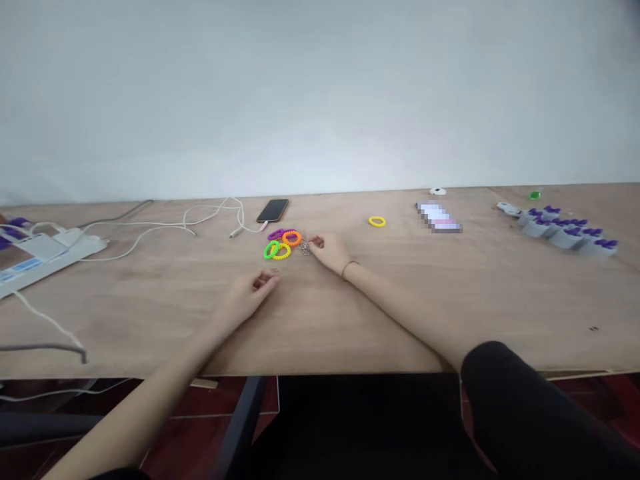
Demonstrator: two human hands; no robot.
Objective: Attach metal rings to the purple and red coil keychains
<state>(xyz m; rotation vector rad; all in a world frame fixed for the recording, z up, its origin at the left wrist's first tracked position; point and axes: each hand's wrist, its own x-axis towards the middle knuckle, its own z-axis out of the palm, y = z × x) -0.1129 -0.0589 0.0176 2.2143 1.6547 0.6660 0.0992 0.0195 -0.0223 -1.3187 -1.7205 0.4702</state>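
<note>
Several coiled plastic bands lie bunched on the table: an orange band, purple bands, a green band and a yellow band. Beside the orange one is a small pile of silvery metal parts, too small to name. My right hand has its fingertips pinched at the edge of that pile; what is in them I cannot make out. Nearer to me, my left hand rests on the table with fingers curled in, their contents hidden. A tiny metal bit lies by its fingertips.
A single yellow band lies farther right. Behind the bands is a dark phone on a white cable, which leads toward a power strip. At right stand several whitish containers with purple tops, near a blurred-out screen.
</note>
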